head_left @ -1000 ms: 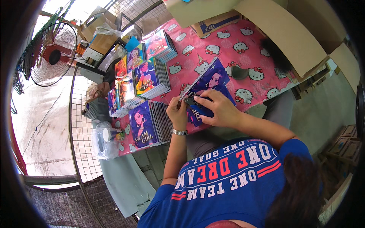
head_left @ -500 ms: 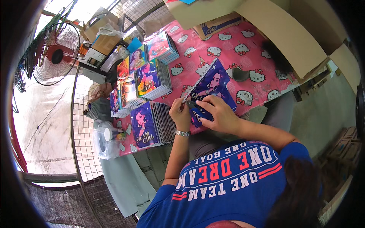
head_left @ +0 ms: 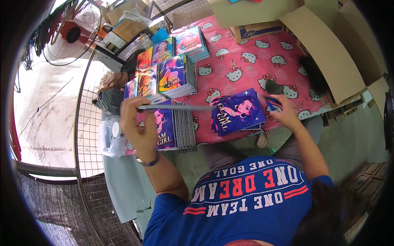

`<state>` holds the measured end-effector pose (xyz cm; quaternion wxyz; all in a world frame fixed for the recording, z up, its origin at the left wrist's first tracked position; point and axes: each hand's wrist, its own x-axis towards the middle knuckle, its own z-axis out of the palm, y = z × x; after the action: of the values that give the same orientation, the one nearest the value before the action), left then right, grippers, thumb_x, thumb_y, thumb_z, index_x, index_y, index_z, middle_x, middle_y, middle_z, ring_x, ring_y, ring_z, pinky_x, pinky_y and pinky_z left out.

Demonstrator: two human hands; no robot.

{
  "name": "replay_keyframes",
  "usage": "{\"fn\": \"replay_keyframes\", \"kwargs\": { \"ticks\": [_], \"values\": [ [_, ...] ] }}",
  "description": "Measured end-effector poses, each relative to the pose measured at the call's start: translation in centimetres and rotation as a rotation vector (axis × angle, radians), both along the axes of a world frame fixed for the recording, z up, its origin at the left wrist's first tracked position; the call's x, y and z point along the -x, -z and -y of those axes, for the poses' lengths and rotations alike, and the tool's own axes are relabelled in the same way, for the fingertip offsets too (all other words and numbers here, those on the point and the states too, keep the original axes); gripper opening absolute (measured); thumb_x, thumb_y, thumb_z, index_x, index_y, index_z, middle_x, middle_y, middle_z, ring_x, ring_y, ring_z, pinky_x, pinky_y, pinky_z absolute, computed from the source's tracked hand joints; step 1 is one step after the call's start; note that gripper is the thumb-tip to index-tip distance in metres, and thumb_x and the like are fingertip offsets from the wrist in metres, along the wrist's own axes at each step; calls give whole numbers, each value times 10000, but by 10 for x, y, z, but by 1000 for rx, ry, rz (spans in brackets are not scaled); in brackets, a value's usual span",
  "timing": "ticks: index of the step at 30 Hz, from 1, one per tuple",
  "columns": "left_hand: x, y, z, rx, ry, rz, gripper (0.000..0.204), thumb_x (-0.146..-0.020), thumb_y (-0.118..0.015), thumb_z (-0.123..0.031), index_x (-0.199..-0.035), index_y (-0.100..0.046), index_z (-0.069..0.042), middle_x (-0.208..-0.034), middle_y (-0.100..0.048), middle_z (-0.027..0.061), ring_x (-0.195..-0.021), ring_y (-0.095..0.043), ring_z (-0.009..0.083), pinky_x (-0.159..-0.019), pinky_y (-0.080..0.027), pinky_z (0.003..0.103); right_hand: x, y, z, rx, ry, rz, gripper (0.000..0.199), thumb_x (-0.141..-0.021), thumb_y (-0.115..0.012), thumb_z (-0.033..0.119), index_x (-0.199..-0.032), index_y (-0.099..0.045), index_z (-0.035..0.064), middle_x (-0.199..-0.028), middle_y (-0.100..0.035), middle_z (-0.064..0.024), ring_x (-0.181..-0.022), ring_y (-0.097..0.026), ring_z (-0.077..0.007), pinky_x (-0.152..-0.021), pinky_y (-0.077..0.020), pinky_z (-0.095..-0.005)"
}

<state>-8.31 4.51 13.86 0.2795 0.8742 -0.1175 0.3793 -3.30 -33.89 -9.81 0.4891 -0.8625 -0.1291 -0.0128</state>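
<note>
My left hand (head_left: pixel 139 123), with a watch on its wrist, grips a spiral notebook (head_left: pixel 180 108) that shows edge-on as a blurred grey strip. It is held over a stack of purple-covered spiral notebooks (head_left: pixel 165 133) at the table's near left. My right hand (head_left: pixel 284 110) is closed around blue-handled pliers (head_left: pixel 271 105), partly hidden by the fingers. Between my hands, a few more purple notebooks (head_left: pixel 240 112) lie in a loose pile, the top one cover up. A dark roundish object (head_left: pixel 274 87) lies just beyond my right hand.
Other notebook stacks (head_left: pixel 172 76) with bright covers stand at the table's left. A pink patterned cloth (head_left: pixel 234 74) covers the table. An open cardboard box (head_left: pixel 328 53) rises at the far right. A fan (head_left: pixel 73 35) and a wire mesh panel (head_left: pixel 88 115) are at left.
My hands have moved apart. The left has carried the notebook left, over the purple stack; the right has drawn away rightward with the pliers. The purple pile beneath is now uncovered. The view has shifted.
</note>
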Motion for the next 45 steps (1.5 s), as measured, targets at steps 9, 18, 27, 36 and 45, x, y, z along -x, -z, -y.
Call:
{"fn": "replay_keyframes", "kwargs": {
  "ticks": [9, 18, 27, 36, 45],
  "values": [
    [-62, 113, -120, -540, -314, -636, 437, -842, -600, -209, -1277, -566, -177, -1255, -594, 173, -1217, -518, 370, -1001, -423, 503, -38, 35, 40, 447, -154, -69, 540, -719, -748, 209, -1221, -604, 72, -1206, -575, -157, -1170, -544, -345, -994, -453, -430],
    [21, 178, -177, 84, -365, -867, 666, -911, -654, -376, -1491, -406, -165, -1538, -326, 226, -1420, -309, 386, -1152, -276, 446, -144, 83, 143, 715, 555, 68, 420, -873, -648, 276, -1224, -604, 51, -1288, -561, -160, -1177, -545, -372, -957, -473, -474],
    [30, 167, -183, 118, -357, -885, 653, -920, -648, -342, -1485, -409, -119, -1503, -387, 215, -1388, -378, 340, -1126, -323, 403, -156, 91, 132, 1117, 712, 70, 346, -926, -536, 233, -1251, -558, 115, -1321, -499, -131, -1198, -510, -322, -962, -465, -504],
    [-37, 141, -87, -225, -398, -440, 496, -923, -647, -341, -1331, -568, -70, -1389, -509, 253, -1349, -423, 389, -1110, -332, 468, -186, 92, 169, 1106, 763, 166, 369, -993, -444, 233, -1329, -521, 104, -1396, -483, -194, -1282, -486, -377, -1053, -421, -469],
    [-139, 232, 96, -205, 288, -937, 292, -875, -657, -162, -1142, -667, -43, -1152, -668, 176, -1048, -639, 333, -919, -491, 415, -167, 52, 167, 689, 895, 292, 509, -932, -578, 335, -1357, -528, 57, -1342, -558, -205, -1268, -492, -398, -1077, -377, -456]
  ]
}}
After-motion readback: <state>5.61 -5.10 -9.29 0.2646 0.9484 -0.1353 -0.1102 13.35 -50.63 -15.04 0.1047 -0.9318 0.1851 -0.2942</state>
